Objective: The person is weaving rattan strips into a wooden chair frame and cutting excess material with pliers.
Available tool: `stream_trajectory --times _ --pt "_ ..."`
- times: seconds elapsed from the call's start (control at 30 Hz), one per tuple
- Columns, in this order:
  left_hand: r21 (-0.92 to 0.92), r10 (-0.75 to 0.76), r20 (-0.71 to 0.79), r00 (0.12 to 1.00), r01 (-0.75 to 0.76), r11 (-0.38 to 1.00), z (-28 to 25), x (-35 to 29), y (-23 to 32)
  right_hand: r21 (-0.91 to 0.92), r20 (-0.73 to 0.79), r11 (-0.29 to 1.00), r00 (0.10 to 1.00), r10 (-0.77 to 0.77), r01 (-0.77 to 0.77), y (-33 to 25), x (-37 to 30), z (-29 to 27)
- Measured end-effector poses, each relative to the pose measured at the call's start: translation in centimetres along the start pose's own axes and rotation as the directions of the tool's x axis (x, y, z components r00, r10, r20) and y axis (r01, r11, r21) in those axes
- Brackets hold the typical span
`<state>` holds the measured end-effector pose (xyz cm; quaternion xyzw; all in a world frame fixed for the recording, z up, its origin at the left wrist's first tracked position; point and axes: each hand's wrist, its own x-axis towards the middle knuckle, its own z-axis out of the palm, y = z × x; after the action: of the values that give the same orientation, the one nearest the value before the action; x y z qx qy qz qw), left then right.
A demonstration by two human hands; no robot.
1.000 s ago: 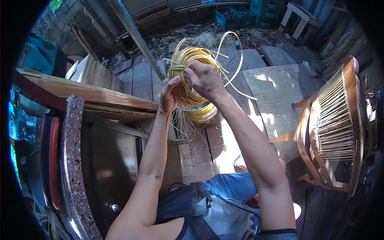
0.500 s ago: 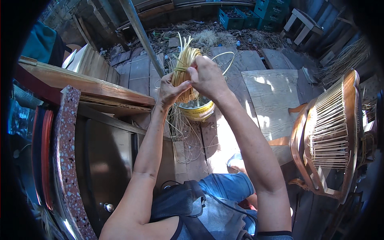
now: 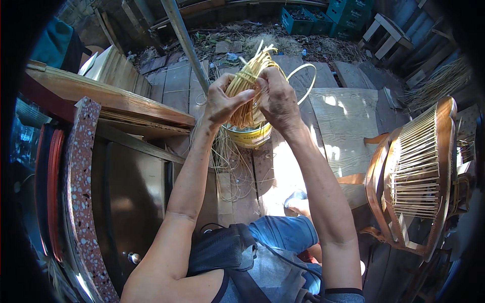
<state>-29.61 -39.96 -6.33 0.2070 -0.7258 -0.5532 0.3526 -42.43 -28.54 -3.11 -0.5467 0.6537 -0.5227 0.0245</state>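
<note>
A coiled bundle of yellow cane strips [image 3: 243, 112] is held up over a yellow bucket [image 3: 249, 138]. My left hand [image 3: 222, 100] wraps round its left side, with the thumb across the front. My right hand [image 3: 279, 99] grips the bundle's right side, fingers curled and thumb against the strips. A strand binds the bundle near its upper part, and cut ends stick up above it. One loose loop of cane [image 3: 307, 83] curves out to the right behind my right hand. Some of the bundle is hidden by my fingers.
Loose thin strands [image 3: 230, 159] trail over the plank floor beside the bucket. A wooden chair frame [image 3: 376, 187] strung with cane lies at right, near a plywood sheet [image 3: 343, 113]. Wooden boards [image 3: 116, 98] and a dark cabinet [image 3: 132, 187] stand at left. A metal pole [image 3: 184, 43] rises ahead.
The bundle has tilted, its top leaning further right. My right hand has shifted right and slightly down, turning its back more into view. The loose loop has swung right.
</note>
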Motion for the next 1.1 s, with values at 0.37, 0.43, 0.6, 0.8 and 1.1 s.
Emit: stream_trajectory --times 0.37,0.43,0.6,0.8,1.1 --pt "-0.287 -0.065 0.036 0.997 0.073 0.955 1.8 0.6 1.4 0.141 -0.099 0.975 0.977 0.188 -0.173 2.1 0.3 -2.0" --pt "-0.2 -0.024 -0.069 0.997 0.009 0.98 1.5 0.4 0.1 -0.071 -0.008 0.991 0.993 -0.116 0.115 -0.3 0.0 -1.6" --pt "-0.193 0.039 0.054 0.998 -0.028 0.981 1.7 0.6 2.2 0.095 -0.095 0.973 0.971 0.218 -0.209 0.4 1.2 -3.6" --pt "-0.211 0.11 -0.039 0.993 -0.116 0.971 1.8 0.1 2.5 0.512 -0.222 0.812 0.869 0.441 -0.281 -0.4 -1.4 -2.2" --pt "-0.238 0.132 -0.091 0.987 -0.15 0.96 2.0 -1.7 3.0 0.11 -0.242 0.978 0.949 0.2 -0.178 -1.8 -1.3 -0.6"
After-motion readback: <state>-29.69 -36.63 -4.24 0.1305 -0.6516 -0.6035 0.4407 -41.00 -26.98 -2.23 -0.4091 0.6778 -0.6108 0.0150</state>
